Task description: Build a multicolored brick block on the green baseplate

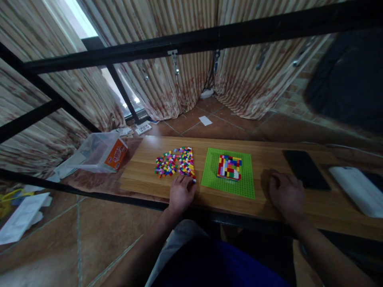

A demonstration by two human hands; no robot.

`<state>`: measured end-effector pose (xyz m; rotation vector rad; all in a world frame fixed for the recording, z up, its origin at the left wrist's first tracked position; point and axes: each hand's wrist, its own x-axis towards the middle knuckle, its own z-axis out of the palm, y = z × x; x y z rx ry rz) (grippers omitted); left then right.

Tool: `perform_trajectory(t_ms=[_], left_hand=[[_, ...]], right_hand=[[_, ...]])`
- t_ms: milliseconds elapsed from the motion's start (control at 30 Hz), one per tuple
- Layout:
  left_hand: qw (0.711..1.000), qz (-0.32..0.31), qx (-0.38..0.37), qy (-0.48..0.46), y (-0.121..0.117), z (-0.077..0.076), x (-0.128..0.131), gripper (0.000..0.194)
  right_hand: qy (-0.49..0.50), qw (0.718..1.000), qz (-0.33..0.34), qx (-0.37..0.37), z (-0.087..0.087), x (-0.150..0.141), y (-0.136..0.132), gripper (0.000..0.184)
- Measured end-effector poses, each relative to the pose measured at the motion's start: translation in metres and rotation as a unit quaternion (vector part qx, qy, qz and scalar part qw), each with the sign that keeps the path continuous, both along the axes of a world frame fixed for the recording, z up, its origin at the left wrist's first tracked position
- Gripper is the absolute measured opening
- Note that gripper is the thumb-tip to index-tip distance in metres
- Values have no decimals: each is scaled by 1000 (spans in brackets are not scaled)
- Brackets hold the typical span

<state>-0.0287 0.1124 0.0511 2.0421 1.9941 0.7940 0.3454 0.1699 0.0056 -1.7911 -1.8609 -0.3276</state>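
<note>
My left hand [182, 193] is at the near edge of a spread of small multicoloured building bricks [167, 164], its fingers curled together. A tiny white and blue brick shows right by its fingertips; whether they grip it or only touch it is hidden. On a green studded baseplate [209, 177] in the middle of the table sits a low, roughly square structure of mixed bricks [229, 167], with walls around several inner pieces. To the right of the baseplate my right hand [287, 194] rests on the wood, fingers bent inward, with nothing visible in them.
The wooden table [260, 153] also carries a black flat device [305, 169] and a white oblong object [357, 190] at the right. A clear plastic box [100, 151] with an orange label stands beyond the left end. A black metal bar [191, 42] crosses above.
</note>
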Motion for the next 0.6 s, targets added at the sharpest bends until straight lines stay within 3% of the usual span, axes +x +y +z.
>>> perform_trajectory(t_ms=[333, 600], left_hand=[[1000, 2, -8, 22, 5, 1, 0, 13], [995, -6, 24, -101, 19, 12, 10, 14]], right_hand=[[-3, 1000, -11, 2, -4, 1, 1, 34], [-2, 1000, -19, 6, -2, -4, 1, 29]])
